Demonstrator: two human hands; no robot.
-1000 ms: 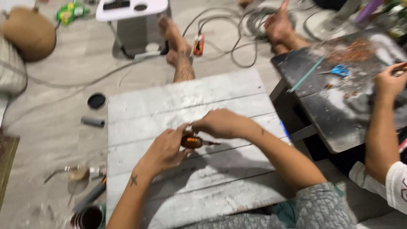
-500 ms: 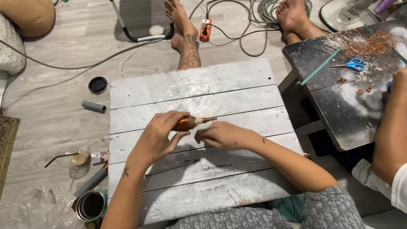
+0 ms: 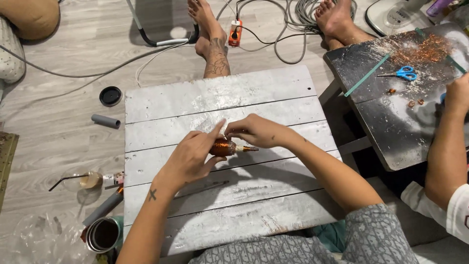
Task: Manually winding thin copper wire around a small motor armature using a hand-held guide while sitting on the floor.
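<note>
A small copper-coloured wound piece (image 3: 223,146) is held just above the middle of the grey plank desk (image 3: 205,98), between both hands. The left hand (image 3: 193,159) is cupped around its near side, thumb beneath and index finger raised over the top, so most of the piece is hidden behind the fingers. The right hand (image 3: 256,132) is pinched on the piece's upper edge; whether something thin is caught between those fingertips cannot be made out. A short pale shaft (image 3: 247,148) is seen sticking out of the piece toward the right edge of the desk. A thin dark rod (image 3: 207,187) is laid on the desk just on the near side of the left hand.

Beyond the far edge of the desk, two bare feet and an orange power strip (image 3: 236,33) among grey cables are seen on the floor, the legs cut off by the frame. Left of the desk lie a black lid (image 3: 110,96) and a grey tube (image 3: 105,121); by the near left corner a metal cup (image 3: 103,234) is partly cut off. Right of the desk stands a dark board (image 3: 391,127) strewn with copper scraps, with blue-handled scissors (image 3: 403,73) on it. Another person's arm (image 3: 447,146) is reached over that board, its hand mostly out of frame.
</note>
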